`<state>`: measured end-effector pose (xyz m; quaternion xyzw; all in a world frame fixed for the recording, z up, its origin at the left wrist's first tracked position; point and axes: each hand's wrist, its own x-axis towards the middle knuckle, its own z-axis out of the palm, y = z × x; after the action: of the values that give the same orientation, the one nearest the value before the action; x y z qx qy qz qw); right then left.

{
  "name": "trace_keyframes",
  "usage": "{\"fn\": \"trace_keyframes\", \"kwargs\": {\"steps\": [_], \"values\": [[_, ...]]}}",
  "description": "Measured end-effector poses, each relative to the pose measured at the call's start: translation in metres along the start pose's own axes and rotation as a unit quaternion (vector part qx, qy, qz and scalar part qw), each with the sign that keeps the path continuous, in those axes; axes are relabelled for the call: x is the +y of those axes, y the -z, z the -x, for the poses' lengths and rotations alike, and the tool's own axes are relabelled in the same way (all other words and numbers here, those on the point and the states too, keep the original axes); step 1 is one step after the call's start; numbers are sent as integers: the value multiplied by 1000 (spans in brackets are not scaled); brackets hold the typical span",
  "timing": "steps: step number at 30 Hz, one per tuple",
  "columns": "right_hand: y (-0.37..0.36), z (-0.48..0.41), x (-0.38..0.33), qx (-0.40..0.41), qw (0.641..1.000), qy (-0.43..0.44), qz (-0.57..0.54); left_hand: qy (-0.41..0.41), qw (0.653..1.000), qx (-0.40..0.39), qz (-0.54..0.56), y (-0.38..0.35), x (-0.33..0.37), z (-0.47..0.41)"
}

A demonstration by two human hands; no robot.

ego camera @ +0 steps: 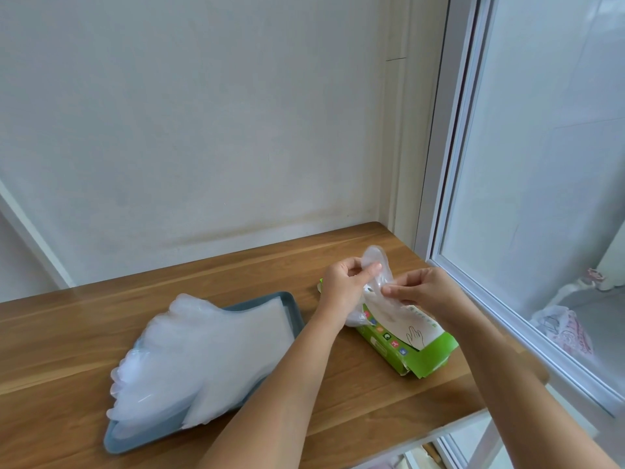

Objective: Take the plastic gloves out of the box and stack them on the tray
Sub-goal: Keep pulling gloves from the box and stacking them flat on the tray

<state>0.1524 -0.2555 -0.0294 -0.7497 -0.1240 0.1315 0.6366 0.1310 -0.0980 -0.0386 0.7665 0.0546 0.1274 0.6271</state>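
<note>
A green and white glove box (406, 336) lies on the wooden table at the right. Above its far end, my left hand (345, 282) and my right hand (419, 287) both pinch one clear plastic glove (377, 265), which rises from the box opening. Part of the glove hangs below my left hand. On the left stands a grey-blue tray (287, 308) that carries a thick stack of clear gloves (196, 353); the stack's finger ends spread past the tray's left rim.
The wooden table (101, 319) runs to a white wall at the back. A white-framed glass window (507, 231) stands close along the right side of the table. The table's front edge lies near my right forearm.
</note>
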Motion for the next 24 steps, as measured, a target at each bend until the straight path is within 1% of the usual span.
{"fn": "trace_keyframes", "kwargs": {"steps": [2,6,8,11,12,14,15,17,19,21,22,24], "values": [[-2,1,0,7,1000,1,2,1,1000,21,4,1,-2,1],[-1,1,4,9,1000,-8,-23,10,999,30,22,7,-3,3],[0,-1,8,4,996,-23,-83,19,998,31,56,9,-3,4],[0,-5,13,18,978,-59,-200,14,994,36,103,13,-6,9],[-1,-6,14,32,972,-72,-224,7,994,34,108,15,-8,10],[-3,-8,17,69,969,-79,-222,-4,993,7,118,19,-9,14],[-4,-8,18,91,973,-73,-200,-4,994,-16,112,20,-11,16],[-7,-7,15,124,984,-48,-117,-2,996,-61,59,21,-13,23],[-7,-4,11,109,994,-28,16,-3,996,-82,-30,23,-14,29],[-8,-1,5,64,982,-16,179,-21,988,-87,-124,23,-16,35],[-8,-1,3,54,972,-5,228,-31,981,-95,-165,23,-16,37],[-12,-2,-1,70,965,12,254,-38,966,-135,-217,22,-16,41]]}}
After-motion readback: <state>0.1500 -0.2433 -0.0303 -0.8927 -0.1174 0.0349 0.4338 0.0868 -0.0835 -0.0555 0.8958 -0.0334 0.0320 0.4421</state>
